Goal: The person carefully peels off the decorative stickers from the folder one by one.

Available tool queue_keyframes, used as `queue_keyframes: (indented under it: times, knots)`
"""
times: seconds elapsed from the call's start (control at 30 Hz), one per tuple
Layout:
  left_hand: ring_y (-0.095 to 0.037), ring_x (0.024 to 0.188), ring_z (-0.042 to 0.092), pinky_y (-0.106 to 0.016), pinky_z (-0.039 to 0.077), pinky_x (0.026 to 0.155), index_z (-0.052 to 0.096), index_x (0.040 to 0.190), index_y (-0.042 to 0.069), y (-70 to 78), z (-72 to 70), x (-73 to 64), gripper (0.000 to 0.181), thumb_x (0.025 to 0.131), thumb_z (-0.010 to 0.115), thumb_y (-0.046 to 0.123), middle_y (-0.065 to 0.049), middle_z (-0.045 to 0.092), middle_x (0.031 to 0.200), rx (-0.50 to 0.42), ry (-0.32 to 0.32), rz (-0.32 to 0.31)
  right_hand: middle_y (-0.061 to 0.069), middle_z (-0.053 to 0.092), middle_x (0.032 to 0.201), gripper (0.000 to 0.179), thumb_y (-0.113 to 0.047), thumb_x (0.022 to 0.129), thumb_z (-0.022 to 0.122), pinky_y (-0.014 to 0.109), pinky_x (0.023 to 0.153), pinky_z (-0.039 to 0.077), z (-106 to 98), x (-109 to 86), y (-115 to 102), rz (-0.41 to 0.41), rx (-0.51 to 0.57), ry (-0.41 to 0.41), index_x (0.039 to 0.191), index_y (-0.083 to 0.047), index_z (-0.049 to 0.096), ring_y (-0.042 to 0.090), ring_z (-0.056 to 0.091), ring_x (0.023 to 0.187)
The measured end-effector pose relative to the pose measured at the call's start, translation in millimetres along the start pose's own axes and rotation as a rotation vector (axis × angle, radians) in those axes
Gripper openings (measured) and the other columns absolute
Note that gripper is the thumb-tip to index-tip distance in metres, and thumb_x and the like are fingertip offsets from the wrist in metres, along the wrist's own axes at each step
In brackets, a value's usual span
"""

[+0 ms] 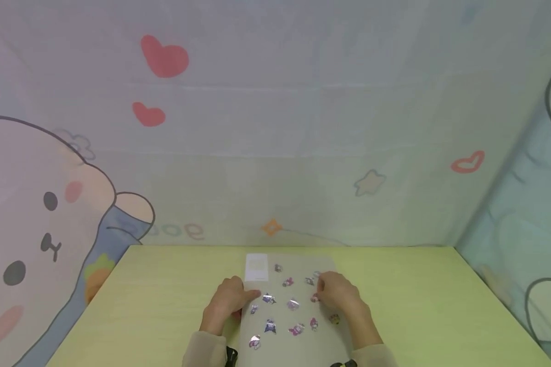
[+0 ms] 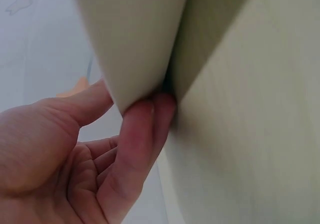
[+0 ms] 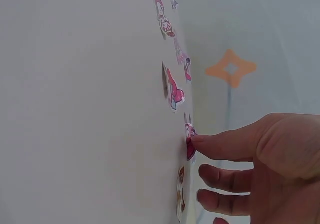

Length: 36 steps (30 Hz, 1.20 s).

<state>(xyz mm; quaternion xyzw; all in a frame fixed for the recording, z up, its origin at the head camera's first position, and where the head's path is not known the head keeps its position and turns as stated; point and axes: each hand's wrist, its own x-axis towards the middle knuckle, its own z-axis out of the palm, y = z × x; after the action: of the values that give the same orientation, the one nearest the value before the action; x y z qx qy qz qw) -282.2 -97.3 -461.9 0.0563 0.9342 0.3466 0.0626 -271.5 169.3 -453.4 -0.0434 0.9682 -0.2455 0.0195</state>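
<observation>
A pale, flat board-like piece [image 1: 275, 351], dotted with several small cartoon stickers [image 1: 296, 329], lies in the middle of the table. At its left edge my left hand [image 1: 229, 298] grips it, thumb on top and fingers curled beneath; the left wrist view shows the fingers [image 2: 135, 149] under the edge. My right hand [image 1: 342, 294] is over the right side. In the right wrist view its thumb tip is on a red and pink sticker [image 3: 190, 146], pinching it; the index fingertip is hidden behind the thumb. A brown and yellow sticker [image 1: 334, 319] is just below that hand.
A white rectangular label [image 1: 256, 267] is at the board's top left corner. The yellow-green table [image 1: 165, 295] extends on both sides. Behind it hangs a pale cloth backdrop [image 1: 275, 127] printed with hearts and a cartoon animal.
</observation>
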Motion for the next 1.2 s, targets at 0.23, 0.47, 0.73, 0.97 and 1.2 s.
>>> queue_keyframes:
  times: [0.23, 0.47, 0.73, 0.97, 1.2]
  knots:
    - [-0.018, 0.041, 0.059, -0.027, 0.047, 0.043, 0.062, 0.079, -0.005, 1.4, 0.1, 1.0, 0.039, 0.09, 0.071, 0.031, -0.008, 0.057, 0.056, 0.013, 0.012, -0.016, 0.001, 0.059, 0.079, 0.015, -0.015, 0.089, 0.069, 0.061, 0.075, 0.041, -2, 0.6, -1, 0.0, -0.064, 0.034, 0.077, -0.013, 0.06, 0.023, 0.052, 0.074]
    - [-0.018, 0.042, 0.059, -0.028, 0.047, 0.043, 0.061, 0.082, -0.006, 1.9, 0.4, 0.7, 0.04, 0.09, 0.071, 0.031, -0.008, 0.057, 0.056, 0.034, 0.014, -0.025, 0.001, 0.059, 0.082, 0.013, -0.014, 0.089, 0.069, 0.063, 0.078, 0.041, -7, -0.8, -2, -0.003, -0.03, 0.017, 0.079, -0.013, 0.061, 0.024, 0.053, 0.079]
    - [-0.019, 0.043, 0.059, -0.029, 0.048, 0.045, 0.061, 0.086, -0.008, 3.7, 1.1, 1.8, 0.038, 0.09, 0.072, 0.028, -0.009, 0.057, 0.057, 0.027, 0.01, -0.026, 0.0, 0.059, 0.08, 0.01, -0.011, 0.088, 0.067, 0.058, 0.074, 0.043, -12, -1.9, 1, -0.026, 0.004, 0.025, 0.079, -0.013, 0.062, 0.022, 0.052, 0.077]
    - [-0.019, 0.043, 0.059, -0.029, 0.049, 0.045, 0.061, 0.086, -0.009, 3.6, 2.1, 3.9, 0.038, 0.09, 0.072, 0.028, -0.01, 0.057, 0.057, 0.041, 0.01, -0.035, -0.002, 0.055, 0.074, 0.017, -0.013, 0.087, 0.07, 0.053, 0.071, 0.042, -13, -1.7, 2, -0.038, 0.008, 0.024, 0.074, -0.014, 0.059, 0.02, 0.05, 0.074]
    - [-0.019, 0.043, 0.059, -0.029, 0.048, 0.044, 0.061, 0.087, -0.008, 2.4, 3.7, 3.3, 0.039, 0.09, 0.072, 0.029, -0.01, 0.057, 0.058, 0.047, 0.01, -0.049, -0.002, 0.055, 0.072, 0.016, -0.012, 0.087, 0.069, 0.054, 0.073, 0.041, -15, -3.0, 3, -0.046, 0.021, 0.01, 0.074, -0.015, 0.06, 0.02, 0.05, 0.072]
